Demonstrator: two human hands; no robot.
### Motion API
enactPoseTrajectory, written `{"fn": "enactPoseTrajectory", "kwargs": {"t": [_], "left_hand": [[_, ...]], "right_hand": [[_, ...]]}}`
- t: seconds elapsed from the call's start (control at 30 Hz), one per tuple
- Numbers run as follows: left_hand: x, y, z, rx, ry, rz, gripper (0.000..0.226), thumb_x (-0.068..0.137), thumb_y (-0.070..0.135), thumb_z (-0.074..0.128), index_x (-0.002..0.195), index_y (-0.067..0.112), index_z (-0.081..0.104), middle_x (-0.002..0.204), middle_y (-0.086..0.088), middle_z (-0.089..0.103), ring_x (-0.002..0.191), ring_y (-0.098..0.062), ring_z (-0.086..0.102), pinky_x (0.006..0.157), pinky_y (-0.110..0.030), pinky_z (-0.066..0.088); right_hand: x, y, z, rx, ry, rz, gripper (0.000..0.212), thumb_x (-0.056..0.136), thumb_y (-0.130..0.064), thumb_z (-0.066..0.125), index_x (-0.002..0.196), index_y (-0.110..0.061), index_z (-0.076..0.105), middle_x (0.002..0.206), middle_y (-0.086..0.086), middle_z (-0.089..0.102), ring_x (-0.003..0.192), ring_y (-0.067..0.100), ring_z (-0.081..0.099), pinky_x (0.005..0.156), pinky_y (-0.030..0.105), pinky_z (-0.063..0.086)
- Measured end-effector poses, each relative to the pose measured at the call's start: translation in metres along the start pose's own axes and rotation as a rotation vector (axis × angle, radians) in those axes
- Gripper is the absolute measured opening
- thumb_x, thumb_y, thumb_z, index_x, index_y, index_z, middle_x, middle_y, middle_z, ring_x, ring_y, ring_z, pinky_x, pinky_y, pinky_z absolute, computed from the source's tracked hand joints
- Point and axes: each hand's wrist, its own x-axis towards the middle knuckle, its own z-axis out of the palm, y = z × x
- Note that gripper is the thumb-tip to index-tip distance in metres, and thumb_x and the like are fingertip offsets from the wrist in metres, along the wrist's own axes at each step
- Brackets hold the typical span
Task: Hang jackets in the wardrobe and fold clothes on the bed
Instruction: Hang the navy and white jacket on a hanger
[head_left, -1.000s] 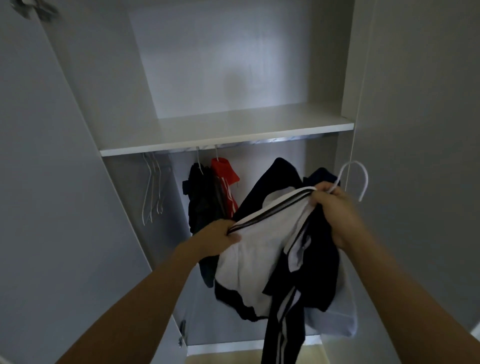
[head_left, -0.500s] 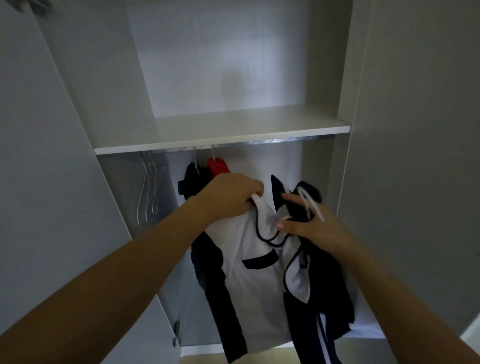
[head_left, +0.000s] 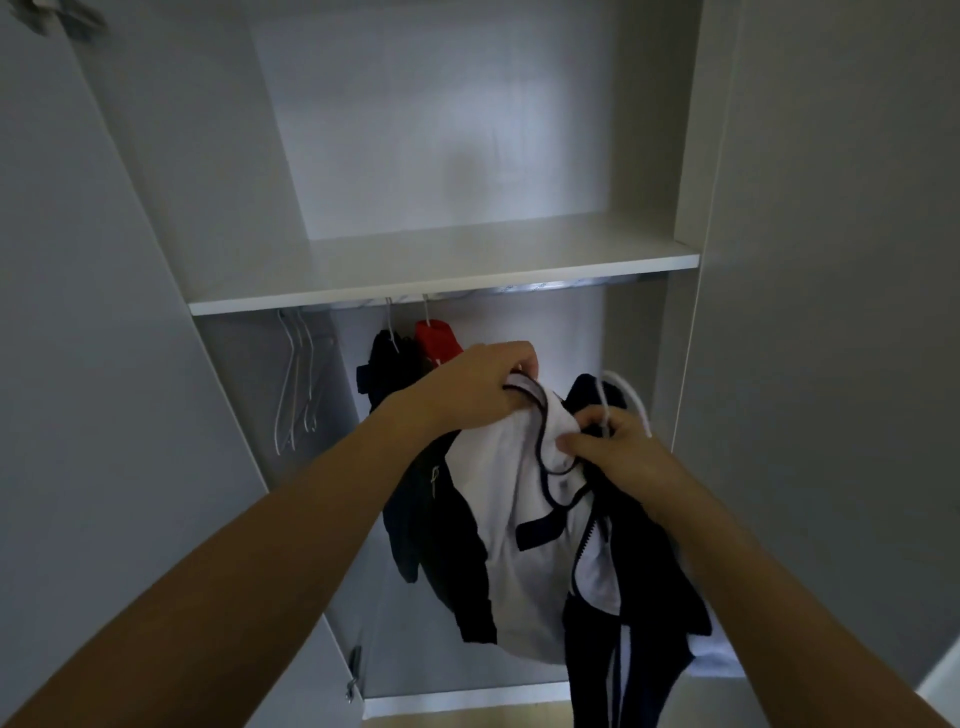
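Hands at frame centre: left (head_left: 470, 387) gripping collar, right (head_left: 618, 452) pinching jacket (head_left: 524, 525) and hanger (head_left: 631, 397). Soft, light, floppy, likely to slip; best held at collar and shoulders. Beyond, rail (head_left: 545, 287), hung clothes (head_left: 395, 364), spare hangers (head_left: 296, 379).

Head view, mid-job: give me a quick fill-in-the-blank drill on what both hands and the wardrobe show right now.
1. The left hand grips the collar of the navy and white ____.
2. The right hand pinches the neck of a white ____.
3. On the rail, beside a dark garment, hangs a ____ garment.
4. The bare hangers hang at the rail's ____ end.

Missing words: jacket; hanger; red; left
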Motion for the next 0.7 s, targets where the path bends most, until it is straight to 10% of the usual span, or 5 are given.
{"fn": "enactPoseTrajectory", "kwargs": {"t": [0.1,0.37,0.5,0.7], "left_hand": [[-0.011,-0.034,0.006,-0.064,-0.009,-0.2,0.026,0.085,0.02,0.069,0.107,0.02,0.055,0.103,0.001,0.062,0.093,-0.013,0.059,0.08,-0.028,0.047],[-0.072,-0.077,0.101,-1.098,-0.127,-0.853,0.077,0.069,0.052,0.079,0.134,0.023,0.051,0.131,-0.001,0.06,0.117,-0.024,0.058,0.093,-0.04,0.05],[-0.06,-0.061,0.115,-1.318,-0.046,-0.898,0.052,0.08,0.065,0.064,0.118,0.03,0.066,0.118,0.005,0.07,0.11,-0.02,0.063,0.087,-0.038,0.049],[-0.038,-0.054,0.097,-1.145,0.197,-0.865,0.058,0.087,-0.003,0.061,0.14,0.009,0.042,0.136,-0.013,0.053,0.123,-0.033,0.052,0.106,-0.049,0.043]], "right_hand": [[0.001,0.004,-0.007,0.081,0.03,0.007,0.011,0.082,-0.012,0.069,0.073,-0.015,0.063,0.071,0.005,0.062,0.068,0.016,0.058,0.065,0.026,0.048],[0.0,0.018,-0.008,0.094,-0.001,-0.032,0.025,0.086,-0.007,0.064,0.067,-0.02,0.055,0.059,-0.008,0.055,0.056,0.004,0.052,0.052,0.013,0.043],[-0.002,0.024,-0.008,0.059,-0.001,-0.04,0.03,0.085,-0.008,0.064,0.063,-0.025,0.053,0.059,-0.009,0.053,0.055,0.004,0.051,0.052,0.013,0.042],[-0.006,0.037,-0.011,0.013,0.044,-0.04,0.016,0.068,-0.031,0.066,0.063,-0.027,0.052,0.061,-0.009,0.053,0.058,0.006,0.052,0.061,0.025,0.044]]}}
